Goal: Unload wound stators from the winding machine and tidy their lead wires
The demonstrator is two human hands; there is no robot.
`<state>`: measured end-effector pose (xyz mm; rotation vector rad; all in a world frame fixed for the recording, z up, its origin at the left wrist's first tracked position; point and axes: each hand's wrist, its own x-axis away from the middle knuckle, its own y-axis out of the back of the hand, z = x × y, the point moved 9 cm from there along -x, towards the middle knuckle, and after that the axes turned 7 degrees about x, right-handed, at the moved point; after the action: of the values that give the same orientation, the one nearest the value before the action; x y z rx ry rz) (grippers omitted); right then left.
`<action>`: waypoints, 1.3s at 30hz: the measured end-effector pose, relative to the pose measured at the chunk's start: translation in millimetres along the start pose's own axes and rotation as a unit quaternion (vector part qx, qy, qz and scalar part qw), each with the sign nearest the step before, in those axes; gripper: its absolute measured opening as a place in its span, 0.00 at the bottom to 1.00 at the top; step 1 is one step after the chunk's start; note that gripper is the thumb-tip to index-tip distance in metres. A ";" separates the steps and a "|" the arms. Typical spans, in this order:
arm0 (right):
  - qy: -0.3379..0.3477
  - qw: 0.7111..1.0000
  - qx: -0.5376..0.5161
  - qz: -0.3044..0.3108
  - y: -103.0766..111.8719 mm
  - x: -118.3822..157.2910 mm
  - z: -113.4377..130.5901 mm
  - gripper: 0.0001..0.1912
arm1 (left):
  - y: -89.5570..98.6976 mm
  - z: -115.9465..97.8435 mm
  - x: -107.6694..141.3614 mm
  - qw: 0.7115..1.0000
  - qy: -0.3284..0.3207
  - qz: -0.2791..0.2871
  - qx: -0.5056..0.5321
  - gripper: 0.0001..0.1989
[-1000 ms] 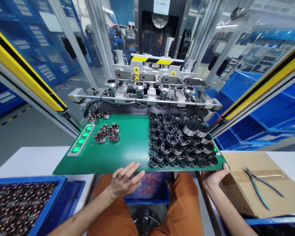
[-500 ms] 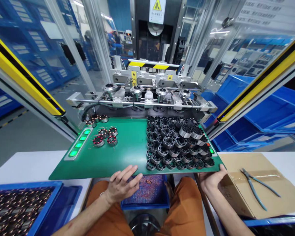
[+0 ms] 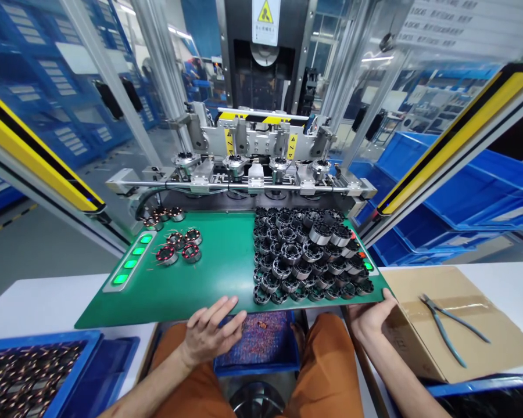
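My left hand (image 3: 213, 332) lies with spread fingers at the front edge of a green worktop (image 3: 218, 284), fingertips touching it. My right hand (image 3: 370, 316) is at the worktop's front right corner, thumb over the edge and the other fingers tucked underneath, mostly hidden. Several bare dark stator cores (image 3: 291, 253) stand in stacked rows on the right part of the worktop. To the left sit several copper-wound stators (image 3: 191, 252) with loose wire ends. Behind, the machine's fixtures (image 3: 235, 166) each hold a stator beneath metal tooling (image 3: 257, 142).
Green-lit buttons (image 3: 131, 264) line the worktop's left side. Cutting pliers (image 3: 444, 325) lie on a cardboard box (image 3: 475, 307) at right. A blue bin (image 3: 256, 367) with wire scraps is between my knees. Wound stators fill a blue tray (image 3: 87, 342) at left. Yellow posts (image 3: 457, 133) flank the machine.
The machine's upper tooling has shifted, with its upright parts now over the fixtures and its yellow labels in different places. The view has turned slightly right. Both hands stay at the worktop edge.
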<state>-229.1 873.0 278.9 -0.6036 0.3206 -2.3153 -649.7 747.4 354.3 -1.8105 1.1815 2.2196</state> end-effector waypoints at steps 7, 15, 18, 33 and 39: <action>0.000 1.000 0.003 0.012 -9.5 6.2 5.4 0.36 | 0.4 -0.8 -2.5 1.000 -0.001 -0.002 0.001 0.15; -0.006 1.000 0.008 0.012 -8.7 7.6 5.2 0.34 | 1.0 -1.0 -2.7 1.000 -0.004 -0.006 0.001 0.14; -0.020 1.000 0.005 0.008 -5.9 6.4 1.5 0.33 | 1.8 -1.4 -3.5 1.000 -0.006 -0.012 0.002 0.14; 0.011 1.000 0.003 0.026 0.8 -4.5 -3.0 0.40 | 1.7 -1.6 -5.2 1.000 -0.006 -0.005 -0.001 0.13; 0.006 0.999 -0.011 0.032 2.6 -7.9 -6.1 0.39 | -1.2 -1.6 0.3 1.000 -0.005 0.001 0.001 0.15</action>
<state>-225.7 877.0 270.0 -0.5821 0.3660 -2.2577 -648.0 747.2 353.3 -1.7975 1.1831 2.2251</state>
